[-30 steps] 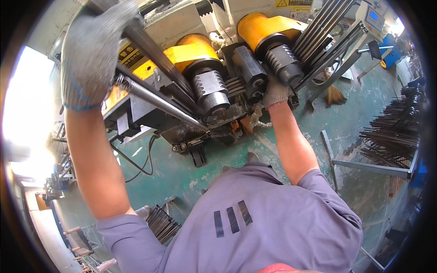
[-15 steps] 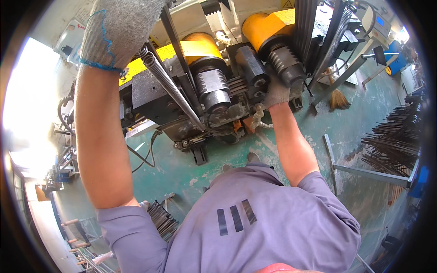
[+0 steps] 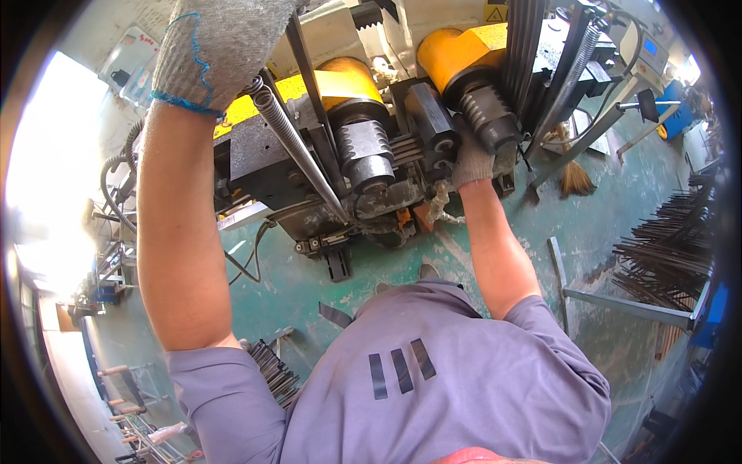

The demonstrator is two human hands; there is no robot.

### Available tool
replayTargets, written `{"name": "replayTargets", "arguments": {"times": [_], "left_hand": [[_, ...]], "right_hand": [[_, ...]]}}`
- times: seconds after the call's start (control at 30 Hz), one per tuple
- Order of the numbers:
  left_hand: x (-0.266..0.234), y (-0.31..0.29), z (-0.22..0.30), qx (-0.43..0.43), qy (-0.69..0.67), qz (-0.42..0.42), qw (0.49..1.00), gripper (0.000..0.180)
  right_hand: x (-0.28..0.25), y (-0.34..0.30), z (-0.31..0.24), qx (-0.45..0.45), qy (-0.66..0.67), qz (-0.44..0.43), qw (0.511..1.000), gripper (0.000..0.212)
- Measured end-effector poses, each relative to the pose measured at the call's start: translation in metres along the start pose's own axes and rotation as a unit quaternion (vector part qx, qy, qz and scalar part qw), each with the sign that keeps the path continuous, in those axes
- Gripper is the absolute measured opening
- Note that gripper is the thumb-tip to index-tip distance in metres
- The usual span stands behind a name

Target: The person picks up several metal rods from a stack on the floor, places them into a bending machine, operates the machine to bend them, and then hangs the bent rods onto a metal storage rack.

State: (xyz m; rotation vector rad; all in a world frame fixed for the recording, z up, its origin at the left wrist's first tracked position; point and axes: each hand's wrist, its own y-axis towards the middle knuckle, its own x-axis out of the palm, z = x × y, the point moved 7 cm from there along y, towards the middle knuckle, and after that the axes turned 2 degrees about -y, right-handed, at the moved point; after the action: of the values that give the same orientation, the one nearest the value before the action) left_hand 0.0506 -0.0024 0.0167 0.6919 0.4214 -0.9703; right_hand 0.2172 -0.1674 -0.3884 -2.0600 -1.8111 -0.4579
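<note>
My left hand [image 3: 224, 50], in a grey knitted glove with a blue-stitched cuff, is raised at the upper left beside a dark upright bar [image 3: 308, 69]. Its fingers run past the top edge, so any grip is hidden. On the right, my gloved right hand [image 3: 472, 164] reaches in between a dark steel block [image 3: 431, 116] and the right ridged roller [image 3: 488, 114]. The roller and block cover its fingers. The left ridged roller [image 3: 366, 151] sits across from it, with several thin dark rods [image 3: 405, 147] between that roller and the block.
Yellow housings [image 3: 348, 81] stand behind the rollers, and a coil spring [image 3: 290, 139] slants down at the left. A metal stand [image 3: 634, 305] with a pile of dark rods [image 3: 668, 247] is at the right. A broom [image 3: 576, 179] rests on the green floor [image 3: 495, 309] near the machine.
The view has shifted slightly, and my left hand and forearm sit a little farther right in it. My right hand stays in between the block and the right roller.
</note>
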Motion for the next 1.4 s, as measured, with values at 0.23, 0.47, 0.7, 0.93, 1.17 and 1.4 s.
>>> {"name": "replayTargets", "arguments": {"times": [0.23, 0.47, 0.7, 0.93, 1.17, 1.4], "left_hand": [[0.006, 0.0, 0.005, -0.022, -0.011, -0.038, 0.999, 0.025], [-0.013, -0.01, 0.011, -0.01, -0.005, 0.014, 1.0, 0.021], [-0.012, 0.033, 0.009, 0.092, -0.033, 0.097, 0.99, 0.009], [-0.025, 0.034, -0.023, 0.146, -0.14, 0.116, 0.972, 0.01], [-0.02, 0.03, -0.033, 0.023, 0.021, 0.068, 0.997, 0.015], [-0.022, 0.021, -0.039, 0.043, 0.014, 0.055, 0.997, 0.015]], "right_hand": [[-0.008, 0.008, 0.003, -0.021, -0.028, -0.001, 0.999, 0.045], [0.021, -0.017, -0.001, 0.055, 0.088, -0.004, 0.995, 0.042], [-0.006, 0.006, 0.013, 0.043, 0.074, 0.004, 0.996, 0.044], [-0.01, 0.018, 0.034, 0.006, 0.015, -0.045, 0.999, 0.036], [-0.024, 0.021, 0.041, -0.1, -0.135, -0.063, 0.984, 0.029], [-0.011, 0.0, 0.029, 0.034, 0.011, -0.027, 0.999, 0.032]]}}
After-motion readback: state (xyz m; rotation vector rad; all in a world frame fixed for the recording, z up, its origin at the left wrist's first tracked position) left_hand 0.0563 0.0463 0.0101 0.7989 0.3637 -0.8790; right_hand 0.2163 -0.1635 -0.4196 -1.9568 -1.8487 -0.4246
